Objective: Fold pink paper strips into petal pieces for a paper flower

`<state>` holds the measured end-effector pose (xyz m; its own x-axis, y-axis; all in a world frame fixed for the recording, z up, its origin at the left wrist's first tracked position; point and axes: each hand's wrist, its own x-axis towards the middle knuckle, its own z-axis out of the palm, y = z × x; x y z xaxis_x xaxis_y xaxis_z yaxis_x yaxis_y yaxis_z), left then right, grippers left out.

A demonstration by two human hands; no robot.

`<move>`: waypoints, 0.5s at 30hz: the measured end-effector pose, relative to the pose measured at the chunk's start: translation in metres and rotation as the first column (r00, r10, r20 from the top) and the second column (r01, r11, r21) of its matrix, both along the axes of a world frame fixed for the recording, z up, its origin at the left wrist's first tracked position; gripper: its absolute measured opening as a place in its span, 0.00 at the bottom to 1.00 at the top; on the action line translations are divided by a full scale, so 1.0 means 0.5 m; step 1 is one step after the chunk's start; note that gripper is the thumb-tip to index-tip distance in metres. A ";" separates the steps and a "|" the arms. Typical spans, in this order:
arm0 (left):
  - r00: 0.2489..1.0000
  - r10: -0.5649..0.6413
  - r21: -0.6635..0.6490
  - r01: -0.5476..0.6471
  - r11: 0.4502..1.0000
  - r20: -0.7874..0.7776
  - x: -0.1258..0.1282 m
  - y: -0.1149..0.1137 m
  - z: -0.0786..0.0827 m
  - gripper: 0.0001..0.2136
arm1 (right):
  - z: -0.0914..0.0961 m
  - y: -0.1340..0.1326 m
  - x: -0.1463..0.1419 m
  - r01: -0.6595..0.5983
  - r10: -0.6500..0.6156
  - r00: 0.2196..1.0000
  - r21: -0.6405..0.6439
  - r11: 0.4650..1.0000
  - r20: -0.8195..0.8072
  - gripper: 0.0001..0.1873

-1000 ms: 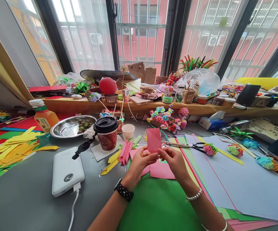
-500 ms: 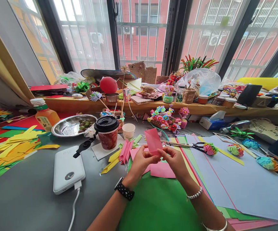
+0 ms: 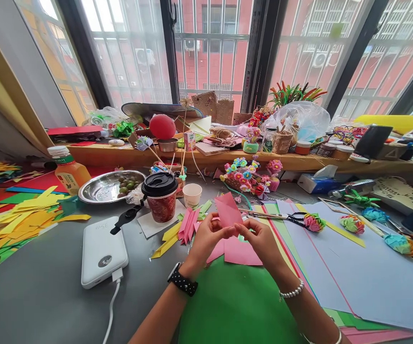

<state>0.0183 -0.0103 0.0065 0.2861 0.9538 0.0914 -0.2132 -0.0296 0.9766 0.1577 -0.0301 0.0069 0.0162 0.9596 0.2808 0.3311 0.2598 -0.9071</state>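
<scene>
Between my two hands a small pink sheet of paper (image 3: pixel 228 209) is held up, with a slanting crease across it. My left hand (image 3: pixel 211 239) has its fingers closed on the sheet's lower left, thumb in front. My right hand (image 3: pixel 259 237) pinches the lower right corner, close to the left thumb. Beneath and behind the hands lie more flat pink paper pieces (image 3: pixel 242 251) on a green sheet (image 3: pixel 240 306). Just left of them are folded pink strips (image 3: pixel 189 224) and folded yellow strips (image 3: pixel 166 242).
A lidded coffee cup (image 3: pixel 159 198), a paper cup (image 3: pixel 192 195) and a steel plate (image 3: pixel 100 188) with green fruit stand behind. A power bank (image 3: pixel 104 253) lies left. Scissors (image 3: pixel 295 220) and folded paper flowers (image 3: pixel 314 222) rest on large sheets at right. Cut paper strips (image 3: pixel 30 215) heap at far left.
The pink sheet has tilted slightly in my hands, and a slanting crease shows more clearly. Both hands keep hold of it. The whole view has shifted a little.
</scene>
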 end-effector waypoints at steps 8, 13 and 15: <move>0.997 -0.070 -0.031 0.070 0.997 0.021 -0.007 0.001 0.005 0.21 | 0.001 0.003 0.006 -0.026 0.026 1.000 -0.026 0.999 0.011 0.16; 0.996 -0.087 -0.054 0.087 0.995 0.014 -0.004 -0.005 0.015 0.22 | 0.003 0.007 0.016 -0.068 0.068 0.997 0.005 0.998 0.033 0.18; 0.996 -0.089 -0.060 0.090 0.994 0.022 -0.003 -0.006 0.017 0.21 | 0.003 0.007 0.017 -0.054 0.050 0.996 0.042 0.998 0.075 0.18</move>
